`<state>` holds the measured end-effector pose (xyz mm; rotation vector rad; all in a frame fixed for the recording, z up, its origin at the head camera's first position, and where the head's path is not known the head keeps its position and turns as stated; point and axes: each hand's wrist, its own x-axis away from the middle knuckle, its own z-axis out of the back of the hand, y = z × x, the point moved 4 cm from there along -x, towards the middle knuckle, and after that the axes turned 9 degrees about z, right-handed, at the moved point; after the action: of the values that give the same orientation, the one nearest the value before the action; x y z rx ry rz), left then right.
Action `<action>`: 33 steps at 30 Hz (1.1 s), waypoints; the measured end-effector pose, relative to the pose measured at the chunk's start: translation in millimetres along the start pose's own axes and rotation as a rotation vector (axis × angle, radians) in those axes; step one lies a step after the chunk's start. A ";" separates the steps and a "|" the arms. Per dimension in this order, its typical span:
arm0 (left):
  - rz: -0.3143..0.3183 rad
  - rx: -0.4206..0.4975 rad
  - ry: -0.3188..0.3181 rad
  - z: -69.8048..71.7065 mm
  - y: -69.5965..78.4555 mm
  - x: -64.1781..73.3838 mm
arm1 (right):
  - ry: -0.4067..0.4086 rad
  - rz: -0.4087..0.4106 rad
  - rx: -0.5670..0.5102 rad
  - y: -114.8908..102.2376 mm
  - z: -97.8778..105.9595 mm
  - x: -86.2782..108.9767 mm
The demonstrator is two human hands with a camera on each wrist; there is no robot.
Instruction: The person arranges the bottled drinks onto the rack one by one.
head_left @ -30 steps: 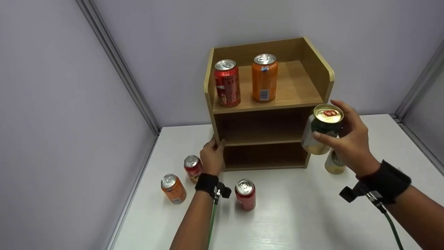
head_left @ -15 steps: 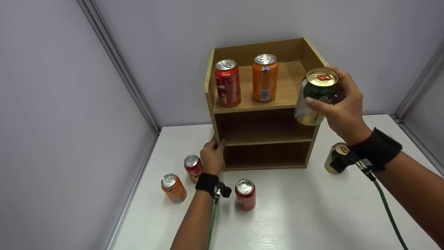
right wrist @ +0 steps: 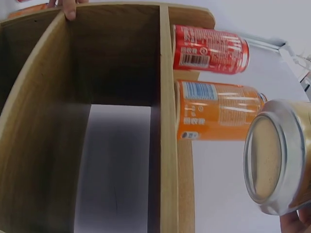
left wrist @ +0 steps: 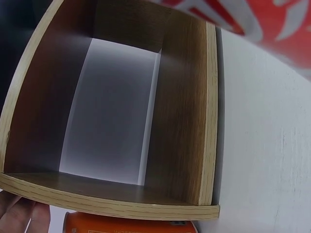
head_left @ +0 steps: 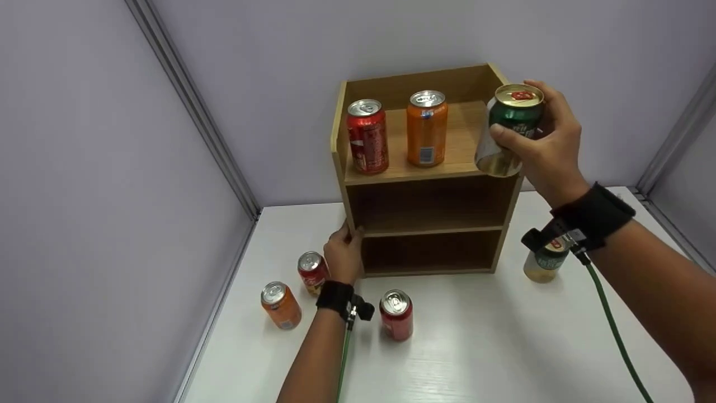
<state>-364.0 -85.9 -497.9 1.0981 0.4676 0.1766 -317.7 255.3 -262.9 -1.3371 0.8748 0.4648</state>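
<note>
Two cans (head_left: 367, 140) atop shelf (head_left: 430, 230); another can (head_left: 396, 320) before it, on table (head_left: 458, 352).

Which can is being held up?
The green can in the right hand; its lookalike stands on the table right of the shelf, and no other can is held.

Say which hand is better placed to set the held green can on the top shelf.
Right, most likely: the right hand grips the green can near the top shelf, while the left hand holds the side of the rack lower down.
</note>
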 end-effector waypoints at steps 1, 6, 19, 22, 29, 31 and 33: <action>-0.003 0.002 -0.001 0.0 0.4 0.1 | 0.003 0.001 0.003 0.2 0.1 -2.1; -0.008 0.008 -0.003 -0.9 1.9 -0.7 | 0.015 -0.013 -0.002 2.1 -1.0 -14.3; -0.007 -0.001 0.007 -1.9 1.2 -0.2 | 0.031 -0.115 0.165 23.4 -3.8 -40.5; 0.000 0.009 0.005 -2.0 1.3 -0.2 | 0.034 -0.142 0.200 30.0 -3.1 -42.8; -0.013 -0.004 0.010 -1.1 0.0 0.5 | -0.003 -0.149 0.309 35.8 -6.9 -44.1; -0.019 -0.007 0.014 -0.9 0.0 -0.9 | -0.021 -0.141 0.337 34.8 -8.8 -44.9; -0.022 -0.008 0.018 -0.7 0.9 -1.8 | -0.042 -0.144 0.365 34.8 -9.7 -46.1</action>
<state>-365.9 -85.6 -496.9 1.0837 0.4943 0.1688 -374.4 261.7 -249.7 -1.0416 0.7793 0.2069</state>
